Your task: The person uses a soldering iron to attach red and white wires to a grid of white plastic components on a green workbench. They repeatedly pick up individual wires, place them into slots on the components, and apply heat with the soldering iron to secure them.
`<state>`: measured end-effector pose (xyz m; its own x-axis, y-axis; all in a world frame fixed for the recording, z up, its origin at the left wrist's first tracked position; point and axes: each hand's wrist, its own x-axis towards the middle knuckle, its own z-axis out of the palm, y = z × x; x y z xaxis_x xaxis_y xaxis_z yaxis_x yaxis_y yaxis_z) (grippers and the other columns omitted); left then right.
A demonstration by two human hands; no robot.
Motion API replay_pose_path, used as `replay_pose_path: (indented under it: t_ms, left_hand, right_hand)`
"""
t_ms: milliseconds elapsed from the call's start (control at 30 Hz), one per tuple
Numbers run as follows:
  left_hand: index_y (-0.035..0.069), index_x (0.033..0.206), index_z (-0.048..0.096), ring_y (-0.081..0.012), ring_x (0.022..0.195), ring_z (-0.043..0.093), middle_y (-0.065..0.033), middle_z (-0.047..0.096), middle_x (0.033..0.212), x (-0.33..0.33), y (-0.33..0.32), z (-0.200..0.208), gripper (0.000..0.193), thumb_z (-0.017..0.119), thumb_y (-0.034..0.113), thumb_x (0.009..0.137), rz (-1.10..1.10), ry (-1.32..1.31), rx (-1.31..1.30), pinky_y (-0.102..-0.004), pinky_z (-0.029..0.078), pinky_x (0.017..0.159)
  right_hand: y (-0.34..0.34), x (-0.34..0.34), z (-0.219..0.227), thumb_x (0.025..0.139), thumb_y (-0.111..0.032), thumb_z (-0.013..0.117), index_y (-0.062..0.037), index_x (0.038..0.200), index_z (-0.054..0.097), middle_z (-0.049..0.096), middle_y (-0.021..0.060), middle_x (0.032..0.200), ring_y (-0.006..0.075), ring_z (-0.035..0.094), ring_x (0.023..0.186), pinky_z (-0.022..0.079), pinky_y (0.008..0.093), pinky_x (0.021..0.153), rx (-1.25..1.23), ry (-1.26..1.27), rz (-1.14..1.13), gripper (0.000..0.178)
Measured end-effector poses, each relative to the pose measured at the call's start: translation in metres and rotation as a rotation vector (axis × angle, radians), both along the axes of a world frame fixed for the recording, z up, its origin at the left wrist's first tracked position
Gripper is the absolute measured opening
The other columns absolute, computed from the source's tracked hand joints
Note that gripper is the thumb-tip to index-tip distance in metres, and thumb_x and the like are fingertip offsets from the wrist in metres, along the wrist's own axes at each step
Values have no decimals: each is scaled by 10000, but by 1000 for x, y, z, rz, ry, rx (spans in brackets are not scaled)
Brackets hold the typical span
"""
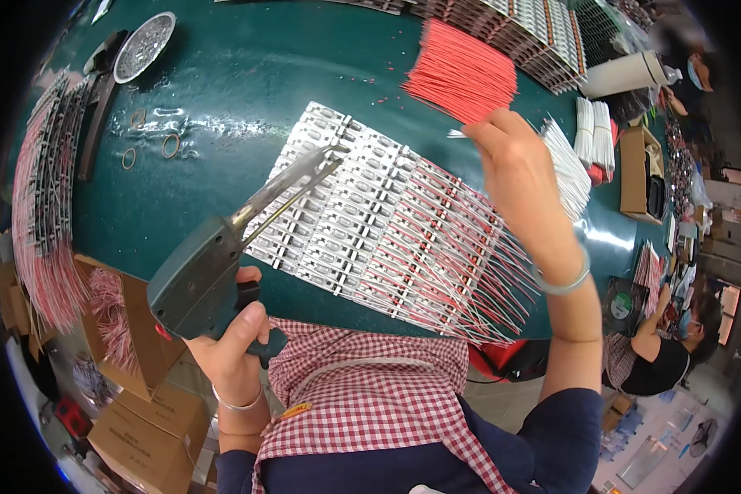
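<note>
My left hand [235, 333] is wrapped round the grip of a dark green soldering gun [193, 280]. Its metal tip and a thin brass-coloured tube reach over a panel of small metal battery-holder-like parts [337, 198] laid in rows on the table. Red and white wires [445, 263] run from the panel's right-hand rows toward the near right. Above the panel's far right corner, my right hand [514, 156] is closed in a pinch, with a short pale end of a white wire [456, 134] sticking out to the left of the fingertips. The rest of that wire is hard to make out.
Beyond my right hand lies a pile of red wires [461, 72], with white wires [570, 173] to its right. Wired panels [45, 198] stack at the left edge. A dish [144, 48] and rubber bands [171, 146] sit far left. Another person [667, 346] works at right.
</note>
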<state>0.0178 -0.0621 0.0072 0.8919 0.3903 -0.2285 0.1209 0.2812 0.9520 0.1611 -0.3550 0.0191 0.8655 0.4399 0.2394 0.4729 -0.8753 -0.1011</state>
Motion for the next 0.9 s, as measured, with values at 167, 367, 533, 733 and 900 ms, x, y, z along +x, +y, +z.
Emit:
replay_pose_path:
  t_ms: [167, 367, 533, 733, 900]
  left_hand:
    - [-104, 1211, 539, -139, 548, 553, -250, 660, 1047, 16, -9, -3, 483, 688, -55, 754, -43, -28, 150, -246, 438, 468]
    - [-66, 1133, 641, -149, 729, 630, -138, 690, 1014, 22, -8, -19, 369, 747, -46, 781, -168, -43, 562, -252, 502, 626]
    - [-24, 943, 710, -158, 682, 672, -93, 715, 846, 33, -16, -18, 188, 778, 22, 774, -241, -96, 723, -269, 526, 647]
    - [-39, 903, 694, -196, 640, 665, -110, 703, 815, 41, -19, -23, 148, 743, -24, 764, -241, -164, 711, -281, 517, 619]
    - [-55, 904, 684, -199, 649, 645, -123, 675, 824, 43, -19, -19, 160, 729, -53, 750, -283, -165, 709, -283, 501, 605]
  right_hand:
    - [52, 1, -38, 756, 70, 641, 9, 910, 695, 616, 112, 876, 280, 614, 826, 520, 383, 701, 428, -30, 69, 174]
    - [64, 1, -70, 699, 39, 658, -2, 923, 700, 604, 83, 871, 249, 600, 813, 511, 355, 665, 359, -72, 73, 231]
    - [70, -3, -70, 692, 35, 658, 40, 953, 684, 586, 115, 888, 265, 584, 808, 502, 354, 659, 285, -100, 114, 262]
    - [71, -4, -68, 698, 36, 654, 57, 969, 669, 577, 118, 908, 266, 572, 811, 494, 355, 673, 292, -95, 124, 272]
    - [72, -4, -67, 697, 37, 646, 57, 973, 668, 577, 120, 913, 267, 571, 816, 494, 356, 681, 296, -86, 124, 277]
